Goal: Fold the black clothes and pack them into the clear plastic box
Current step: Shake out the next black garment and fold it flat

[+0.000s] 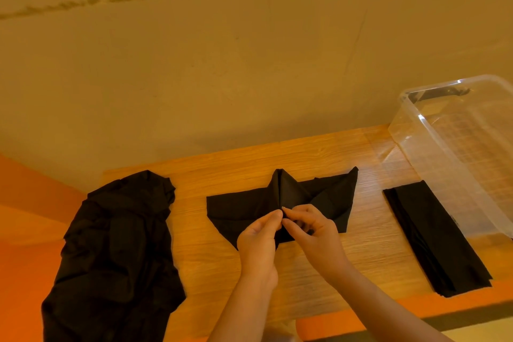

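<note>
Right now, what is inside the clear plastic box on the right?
No clothes show inside the clear plastic box; through its walls only wood grain and a dark handle at the far rim appear. The folded black cloth lies outside, beside it. The box's right part is out of frame.

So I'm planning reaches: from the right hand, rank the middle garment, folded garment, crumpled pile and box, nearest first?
From the right hand:
1. Middle garment, pinched in it.
2. Folded garment, to its right.
3. Crumpled pile at far left and box at far right: too close to call.
</note>
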The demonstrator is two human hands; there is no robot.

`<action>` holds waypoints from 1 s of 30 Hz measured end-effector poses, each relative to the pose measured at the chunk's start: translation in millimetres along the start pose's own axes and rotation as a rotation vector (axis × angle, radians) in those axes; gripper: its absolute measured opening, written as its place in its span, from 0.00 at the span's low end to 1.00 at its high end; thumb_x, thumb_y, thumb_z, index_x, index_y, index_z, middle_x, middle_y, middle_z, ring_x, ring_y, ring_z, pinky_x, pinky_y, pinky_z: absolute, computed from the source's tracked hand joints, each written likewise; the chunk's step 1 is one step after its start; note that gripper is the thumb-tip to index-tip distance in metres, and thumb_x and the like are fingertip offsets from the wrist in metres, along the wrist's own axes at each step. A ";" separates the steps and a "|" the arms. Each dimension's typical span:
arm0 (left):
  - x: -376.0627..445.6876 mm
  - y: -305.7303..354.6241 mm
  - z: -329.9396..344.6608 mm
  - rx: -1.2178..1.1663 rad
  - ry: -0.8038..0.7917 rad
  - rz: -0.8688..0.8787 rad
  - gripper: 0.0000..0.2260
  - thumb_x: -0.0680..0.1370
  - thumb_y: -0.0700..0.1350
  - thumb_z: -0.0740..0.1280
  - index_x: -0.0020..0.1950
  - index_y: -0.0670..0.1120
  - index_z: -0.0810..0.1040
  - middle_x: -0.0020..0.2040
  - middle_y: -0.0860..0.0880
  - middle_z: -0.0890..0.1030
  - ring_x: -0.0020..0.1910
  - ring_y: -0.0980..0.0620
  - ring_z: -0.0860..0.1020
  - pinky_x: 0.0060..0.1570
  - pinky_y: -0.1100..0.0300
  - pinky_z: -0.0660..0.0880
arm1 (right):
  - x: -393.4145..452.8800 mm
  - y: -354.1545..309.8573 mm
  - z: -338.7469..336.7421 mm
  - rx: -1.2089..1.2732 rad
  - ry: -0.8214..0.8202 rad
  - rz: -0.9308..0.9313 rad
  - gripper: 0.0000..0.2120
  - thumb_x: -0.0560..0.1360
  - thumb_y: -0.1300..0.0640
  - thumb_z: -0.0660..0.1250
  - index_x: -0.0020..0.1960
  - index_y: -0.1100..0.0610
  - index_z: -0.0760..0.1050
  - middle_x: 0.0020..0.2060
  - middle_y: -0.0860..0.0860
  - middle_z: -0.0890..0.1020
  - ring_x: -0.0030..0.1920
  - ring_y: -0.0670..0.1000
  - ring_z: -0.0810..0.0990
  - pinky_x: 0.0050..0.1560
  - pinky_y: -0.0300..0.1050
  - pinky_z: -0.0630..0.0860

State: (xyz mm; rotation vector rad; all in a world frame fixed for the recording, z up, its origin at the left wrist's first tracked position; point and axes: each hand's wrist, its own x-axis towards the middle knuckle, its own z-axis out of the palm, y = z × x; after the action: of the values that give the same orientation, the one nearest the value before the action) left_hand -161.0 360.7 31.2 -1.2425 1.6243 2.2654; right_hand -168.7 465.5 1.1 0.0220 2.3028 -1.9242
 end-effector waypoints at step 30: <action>166.3 57.6 83.7 1.690 -0.277 0.396 0.07 0.75 0.46 0.70 0.48 0.43 0.79 0.42 0.47 0.79 0.42 0.49 0.79 0.30 0.59 0.69 | 0.8 -1.2 -1.4 -0.373 0.212 -0.048 0.10 0.70 0.56 0.74 0.48 0.44 0.81 0.35 0.39 0.79 0.43 0.45 0.79 0.48 0.43 0.75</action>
State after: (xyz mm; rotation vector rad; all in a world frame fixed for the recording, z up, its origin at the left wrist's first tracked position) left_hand -346.8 344.1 -25.1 -0.1194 2.5748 0.3686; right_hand -169.7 466.7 2.4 0.1377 2.7905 -1.5463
